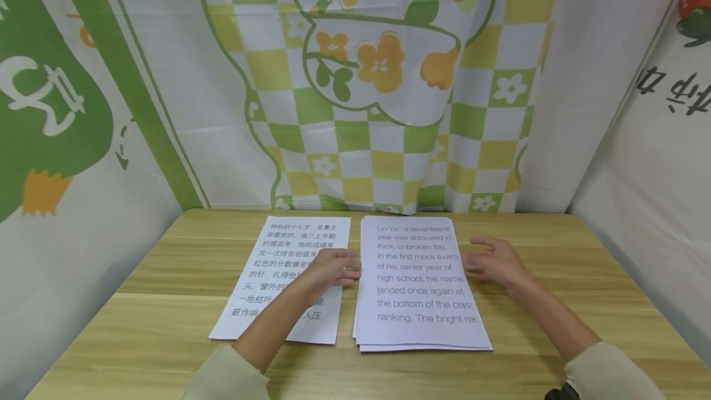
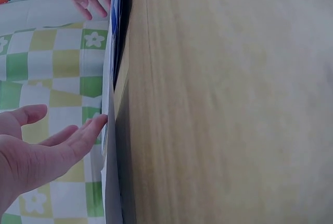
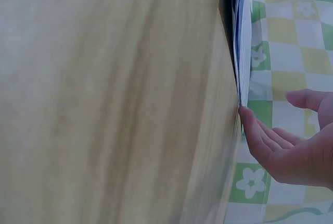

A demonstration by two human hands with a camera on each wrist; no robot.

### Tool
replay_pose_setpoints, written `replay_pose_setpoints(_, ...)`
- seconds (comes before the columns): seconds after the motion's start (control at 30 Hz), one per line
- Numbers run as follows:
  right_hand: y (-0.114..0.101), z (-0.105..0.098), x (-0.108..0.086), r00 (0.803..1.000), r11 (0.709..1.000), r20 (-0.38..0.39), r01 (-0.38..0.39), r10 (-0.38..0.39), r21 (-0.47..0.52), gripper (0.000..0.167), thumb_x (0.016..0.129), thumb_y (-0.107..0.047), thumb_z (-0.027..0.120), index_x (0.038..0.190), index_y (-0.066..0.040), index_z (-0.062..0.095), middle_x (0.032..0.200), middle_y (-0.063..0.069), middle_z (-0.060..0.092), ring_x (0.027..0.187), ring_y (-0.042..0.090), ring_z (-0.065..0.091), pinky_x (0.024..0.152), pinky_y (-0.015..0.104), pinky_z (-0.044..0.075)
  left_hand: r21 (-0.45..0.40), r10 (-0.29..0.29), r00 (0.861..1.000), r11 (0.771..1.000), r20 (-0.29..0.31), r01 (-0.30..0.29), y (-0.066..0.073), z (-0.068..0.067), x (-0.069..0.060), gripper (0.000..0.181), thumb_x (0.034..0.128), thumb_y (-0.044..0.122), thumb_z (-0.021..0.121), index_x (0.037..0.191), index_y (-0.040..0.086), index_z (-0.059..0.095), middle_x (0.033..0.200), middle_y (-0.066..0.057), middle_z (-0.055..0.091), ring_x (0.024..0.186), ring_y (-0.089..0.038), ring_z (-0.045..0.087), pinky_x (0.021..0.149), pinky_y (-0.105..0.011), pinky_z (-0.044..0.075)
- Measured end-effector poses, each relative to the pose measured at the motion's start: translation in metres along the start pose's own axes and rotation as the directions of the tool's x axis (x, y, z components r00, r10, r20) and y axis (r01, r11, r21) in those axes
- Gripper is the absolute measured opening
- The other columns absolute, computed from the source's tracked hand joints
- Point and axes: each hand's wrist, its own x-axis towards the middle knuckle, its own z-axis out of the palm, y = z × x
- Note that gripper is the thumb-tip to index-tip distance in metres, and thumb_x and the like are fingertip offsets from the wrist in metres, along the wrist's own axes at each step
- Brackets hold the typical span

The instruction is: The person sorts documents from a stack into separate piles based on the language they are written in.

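Left hand (image 1: pixel 332 269) and right hand (image 1: pixel 496 262), fingers relaxed, flank "Lin Yu's" pages (image 1: pixel 413 283) reaching almost to the far edge of the surface (image 1: pixel 589 283).

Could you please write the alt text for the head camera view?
A person's left hand and right hand are on either side of a paper stack with English text on top, on a wooden table. The left one partly hides a Chinese-printed sheet beside the stack. Behind hangs a green and yellow checkered cloth with orange flowers.
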Motion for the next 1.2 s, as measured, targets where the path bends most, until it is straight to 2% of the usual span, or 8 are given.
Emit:
replay_pose_setpoints(0.27, -0.0032, 0.0030, 0.0012, 1.000, 1.000, 0.017, 0.013, -0.014, 0.019, 0.062, 0.100, 0.000, 0.059, 0.151, 0.019, 0.029, 0.123, 0.037, 0.065, 0.103, 0.036, 0.073, 0.086, 0.041, 0.064, -0.004, -0.004, 1.000, 1.000, 0.008, 0.004, 0.0015, -0.0020, -0.0007, 0.046, 0.1015, 0.007, 0.057, 0.141, -0.015, 0.050, 0.134, -0.030, 0.060, 0.120, -0.041, 0.065, 0.101, -0.044, 0.057)
replay_pose_setpoints(0.77, -0.0041, 0.0063, -0.0021, 1.000, 0.999, 0.000, 0.016, -0.016, 0.042, 0.060, 0.100, 0.001, 0.059, 0.151, 0.018, 0.031, 0.130, 0.040, 0.059, 0.102, 0.035, 0.074, 0.085, 0.042, 0.064, -0.013, 0.007, 1.000, 1.000, -0.002, -0.007, 0.0011, -0.0024, -0.0001, 0.047, 0.0982, 0.003, 0.061, 0.140, -0.014, 0.052, 0.133, -0.030, 0.061, 0.116, -0.041, 0.067, 0.097, -0.042, 0.060)
replay_pose_setpoints(1.0, -0.0045, 0.0041, -0.0026, 1.000, 0.999, -0.007, 0.011, -0.011, 0.045, 0.060, 0.101, 0.000, 0.059, 0.151, 0.018, 0.030, 0.131, 0.040, 0.059, 0.103, 0.036, 0.073, 0.086, 0.043, 0.064, -0.020, 0.002, 1.000, 1.000, 0.007, -0.002, -0.0005, -0.0020, 0.0017, 0.044, 0.1022, 0.007, 0.056, 0.142, -0.013, 0.052, 0.132, -0.030, 0.061, 0.118, -0.041, 0.066, 0.098, -0.042, 0.059)
replay_pose_setpoints(1.2, -0.0048, 0.0059, -0.0016, 1.000, 0.998, -0.014, -0.006, 0.007, 0.056, 0.059, 0.102, -0.001, 0.059, 0.150, 0.018, 0.032, 0.129, 0.038, 0.061, 0.105, 0.036, 0.072, 0.087, 0.042, 0.064, -0.050, -0.004, 1.000, 0.999, -0.012, 0.004, -0.0007, -0.0006, 0.0047, 0.041, 0.1045, 0.008, 0.052, 0.140, -0.014, 0.051, 0.140, -0.033, 0.055, 0.121, -0.044, 0.063, 0.097, -0.045, 0.060)
